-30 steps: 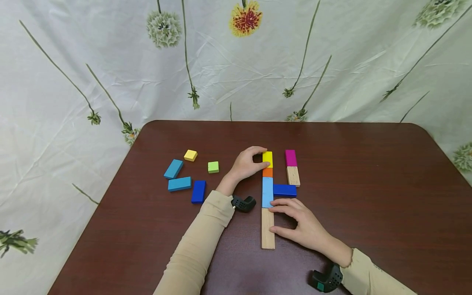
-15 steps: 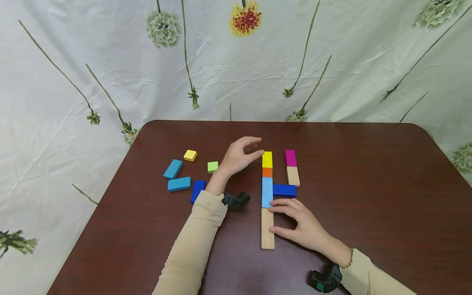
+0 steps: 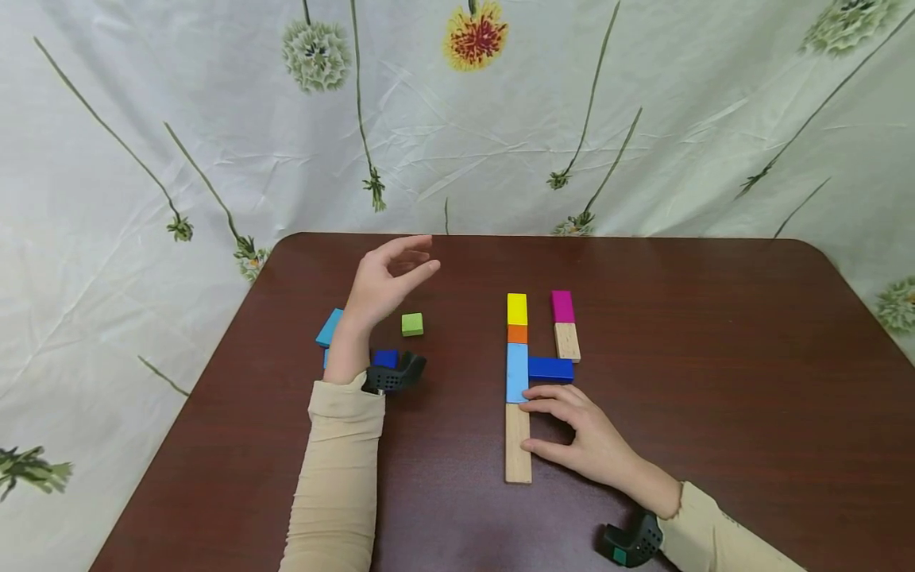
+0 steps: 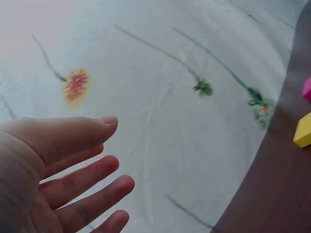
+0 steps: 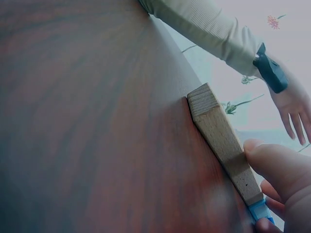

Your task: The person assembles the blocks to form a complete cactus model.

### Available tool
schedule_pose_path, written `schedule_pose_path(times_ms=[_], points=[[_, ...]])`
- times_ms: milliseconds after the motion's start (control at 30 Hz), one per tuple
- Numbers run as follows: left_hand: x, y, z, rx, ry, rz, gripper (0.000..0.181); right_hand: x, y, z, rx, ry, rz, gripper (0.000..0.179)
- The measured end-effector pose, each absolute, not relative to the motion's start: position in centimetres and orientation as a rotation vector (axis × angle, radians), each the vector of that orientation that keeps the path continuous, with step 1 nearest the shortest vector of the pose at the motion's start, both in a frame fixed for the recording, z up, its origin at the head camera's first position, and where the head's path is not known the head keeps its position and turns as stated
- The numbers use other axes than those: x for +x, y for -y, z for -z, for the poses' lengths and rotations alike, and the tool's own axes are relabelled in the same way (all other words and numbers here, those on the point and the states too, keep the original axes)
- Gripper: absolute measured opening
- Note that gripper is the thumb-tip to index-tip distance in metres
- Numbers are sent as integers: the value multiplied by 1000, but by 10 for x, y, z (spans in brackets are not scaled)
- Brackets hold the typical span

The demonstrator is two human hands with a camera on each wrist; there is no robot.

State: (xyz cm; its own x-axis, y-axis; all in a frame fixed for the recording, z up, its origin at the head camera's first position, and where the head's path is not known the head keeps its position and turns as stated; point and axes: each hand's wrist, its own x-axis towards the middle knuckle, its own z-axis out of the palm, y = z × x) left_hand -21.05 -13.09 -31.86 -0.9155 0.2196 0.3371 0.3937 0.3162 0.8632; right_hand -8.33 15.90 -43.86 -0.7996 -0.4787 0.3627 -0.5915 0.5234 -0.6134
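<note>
My left hand (image 3: 382, 278) is raised over the left back of the table, fingers loosely extended and holding nothing; in the left wrist view its palm and fingers (image 4: 77, 187) show against the cloth. My right hand (image 3: 582, 429) rests beside a straight row of blocks. Its thumb touches the side of the long plain wooden block (image 3: 518, 457), and its fingertips lie at the light blue block (image 3: 517, 369). Beyond these in the row come an orange block (image 3: 517, 334) and a yellow block (image 3: 517, 308). A dark blue block (image 3: 550, 369) juts rightward from the light blue one.
A magenta block (image 3: 562, 306) stands end to end with a short wooden block (image 3: 568, 342) right of the row. Leftward lie a green cube (image 3: 411, 324), a blue block (image 3: 329, 327) and a dark blue block (image 3: 386, 358), partly behind my left arm. Flowered cloth (image 3: 457, 143) hangs behind the table.
My left hand has let go of the yellow block at the row's far end and moved left and up, now covering the small yellow cube. My right hand has stayed in place.
</note>
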Motion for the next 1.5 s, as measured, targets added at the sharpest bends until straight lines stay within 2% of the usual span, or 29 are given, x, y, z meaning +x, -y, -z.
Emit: schedule_pose_path(times_ms=[133,367,733,1033,1500], points=[[-206,151,313,-515,2403,1644,41,-83,-159,438,924,2613,-1144,41],[-217,191,334,-394,2423,1587,43,-83,-159,438,923,2602,-1147,40],[-209,230,350,-135,2555,1533,49,-84,-159,439,927,2607,-1143,40],[-211,246,374,16,2644,1576,57,-83,-159,438,920,2610,-1148,40],[-216,253,397,177,2704,1578,55,-83,-159,437,916,2616,-1149,40]])
